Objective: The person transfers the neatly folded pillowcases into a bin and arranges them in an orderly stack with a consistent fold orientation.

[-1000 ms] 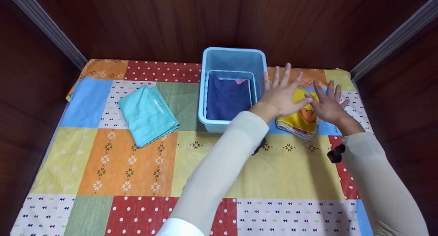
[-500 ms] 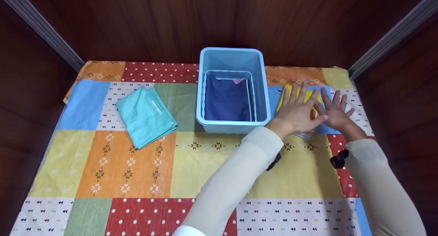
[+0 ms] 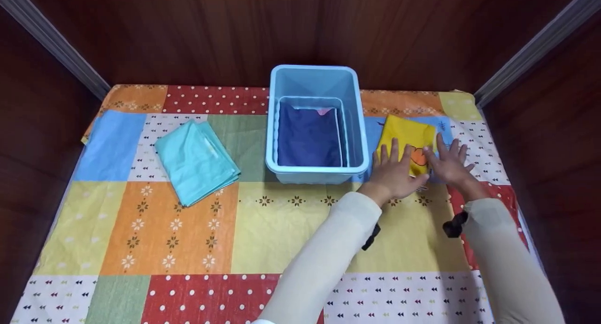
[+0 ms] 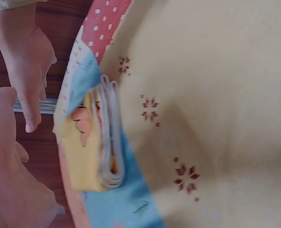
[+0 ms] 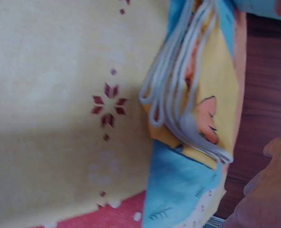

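A folded yellow cloth [image 3: 406, 129] with an orange print and white edging lies right of the blue bin. My left hand [image 3: 393, 174], fingers spread, overlaps its near left part in the head view. At the cloth's right side is my right hand [image 3: 453, 168], also spread, its thumb close to the left thumb. Both wrist views show the stacked layers of the yellow cloth [image 4: 79, 164], with white edges facing the near side. There, the left hand [image 4: 17, 175] and the right hand [image 5: 268, 194] appear apart from the cloth, holding nothing.
A light blue bin [image 3: 317, 169] stands at the back middle with a folded navy cloth [image 3: 307, 138] inside. To its left lies a folded turquoise cloth [image 3: 195, 159]. A patchwork tablecloth [image 3: 277, 239] covers the table; dark wood panels [image 3: 300, 28] enclose back and sides.
My left hand has moved right and then toward the near side, uncovering more of the yellow cloth. The right hand has shifted slightly lower. Fingers stay spread; the cloths and bin stay put.
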A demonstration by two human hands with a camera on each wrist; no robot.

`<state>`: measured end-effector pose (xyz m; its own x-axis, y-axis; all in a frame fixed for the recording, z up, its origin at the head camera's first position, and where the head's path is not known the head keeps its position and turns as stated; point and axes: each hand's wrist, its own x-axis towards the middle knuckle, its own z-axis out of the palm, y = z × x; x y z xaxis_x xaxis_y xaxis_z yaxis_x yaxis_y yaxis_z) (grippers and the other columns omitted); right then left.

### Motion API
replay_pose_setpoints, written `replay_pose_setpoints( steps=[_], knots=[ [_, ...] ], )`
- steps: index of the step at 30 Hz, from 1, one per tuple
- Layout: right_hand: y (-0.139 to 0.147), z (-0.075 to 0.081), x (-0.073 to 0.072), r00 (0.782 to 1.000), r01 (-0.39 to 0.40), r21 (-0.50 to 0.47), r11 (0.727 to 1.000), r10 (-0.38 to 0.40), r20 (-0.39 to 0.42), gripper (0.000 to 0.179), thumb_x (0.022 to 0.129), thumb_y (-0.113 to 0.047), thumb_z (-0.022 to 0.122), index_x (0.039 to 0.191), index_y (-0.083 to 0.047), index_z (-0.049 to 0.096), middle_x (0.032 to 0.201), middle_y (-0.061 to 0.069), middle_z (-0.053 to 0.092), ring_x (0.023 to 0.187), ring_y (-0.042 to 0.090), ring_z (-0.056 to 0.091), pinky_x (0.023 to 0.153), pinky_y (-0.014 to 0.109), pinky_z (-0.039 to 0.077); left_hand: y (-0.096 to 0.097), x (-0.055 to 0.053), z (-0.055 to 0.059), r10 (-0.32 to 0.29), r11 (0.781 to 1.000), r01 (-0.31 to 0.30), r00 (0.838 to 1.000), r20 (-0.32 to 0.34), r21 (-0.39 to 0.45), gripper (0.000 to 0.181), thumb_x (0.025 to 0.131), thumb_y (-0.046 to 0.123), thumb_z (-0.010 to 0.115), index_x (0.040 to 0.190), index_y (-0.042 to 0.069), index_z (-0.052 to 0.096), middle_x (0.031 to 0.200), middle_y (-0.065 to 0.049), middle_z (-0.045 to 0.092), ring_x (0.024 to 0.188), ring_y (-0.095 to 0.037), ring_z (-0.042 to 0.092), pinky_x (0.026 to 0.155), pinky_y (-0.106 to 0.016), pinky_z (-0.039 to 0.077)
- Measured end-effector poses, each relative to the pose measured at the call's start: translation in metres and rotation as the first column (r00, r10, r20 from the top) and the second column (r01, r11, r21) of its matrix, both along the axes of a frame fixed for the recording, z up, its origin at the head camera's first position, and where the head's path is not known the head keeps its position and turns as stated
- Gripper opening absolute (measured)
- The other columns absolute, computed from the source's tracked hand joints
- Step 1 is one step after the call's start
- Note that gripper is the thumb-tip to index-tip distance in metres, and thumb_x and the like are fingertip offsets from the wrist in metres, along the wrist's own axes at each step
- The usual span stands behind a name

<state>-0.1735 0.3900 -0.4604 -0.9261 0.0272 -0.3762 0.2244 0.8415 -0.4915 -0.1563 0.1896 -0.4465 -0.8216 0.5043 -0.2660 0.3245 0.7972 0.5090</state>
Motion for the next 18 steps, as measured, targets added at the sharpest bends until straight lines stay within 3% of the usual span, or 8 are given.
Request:
replay_pose_setpoints(
  steps=[6, 12, 16, 18],
  knots=[
    [-0.002, -0.015, 0.0, 1.0, 0.023, -0.053, 0.998, -0.022, 0.013, 0.087, 0.104, -0.065, 0.017, 0.158, -0.007, -0.021, 0.154, 0.035, -0.034, 0.138, 0.058, -0.034, 0.102, 0.081, -0.016, -0.006, 0.002, -0.019, 0.077, 0.992, -0.089, 0.989, 0.125, 0.09, 0.085, 0.099, 0.07, 0.037, 0.165, 0.024, 0.009, 0.171, -0.005, -0.01, 0.157, -0.028, -0.003, 0.126, -0.04, 0.003],
    [-0.008, -0.025, 0.0, 0.997, 0.077, -0.132, 0.988, -0.078, 0.001, 0.09, 0.104, -0.064, 0.021, 0.156, -0.005, -0.022, 0.155, 0.035, -0.031, 0.141, 0.056, -0.029, 0.112, 0.073, -0.011, -0.014, 0.004, -0.036, 0.095, 0.979, -0.134, 0.967, 0.236, 0.156, 0.091, 0.096, 0.069, 0.049, 0.165, 0.024, 0.01, 0.17, -0.006, -0.016, 0.156, -0.025, -0.005, 0.125, -0.04, 0.01],
    [-0.012, -0.032, 0.001, 0.996, 0.085, -0.194, 0.977, -0.088, -0.006, 0.085, 0.108, -0.055, 0.024, 0.156, -0.002, -0.022, 0.158, 0.032, -0.027, 0.145, 0.05, -0.026, 0.116, 0.066, -0.01, -0.018, 0.006, -0.043, 0.093, 0.972, -0.154, 0.945, 0.313, 0.177, 0.092, 0.094, 0.066, 0.054, 0.165, 0.026, 0.012, 0.17, -0.004, -0.016, 0.156, -0.02, -0.006, 0.125, -0.038, 0.014],
    [-0.014, -0.035, 0.002, 0.997, 0.076, -0.234, 0.969, -0.08, -0.01, 0.083, 0.11, -0.05, 0.026, 0.155, 0.0, -0.022, 0.16, 0.031, -0.026, 0.147, 0.047, -0.024, 0.118, 0.063, -0.01, -0.018, 0.008, -0.045, 0.082, 0.973, -0.146, 0.942, 0.326, 0.177, 0.091, 0.094, 0.065, 0.055, 0.165, 0.024, 0.014, 0.17, -0.004, -0.015, 0.156, -0.018, -0.006, 0.125, -0.035, 0.014]
  ],
)
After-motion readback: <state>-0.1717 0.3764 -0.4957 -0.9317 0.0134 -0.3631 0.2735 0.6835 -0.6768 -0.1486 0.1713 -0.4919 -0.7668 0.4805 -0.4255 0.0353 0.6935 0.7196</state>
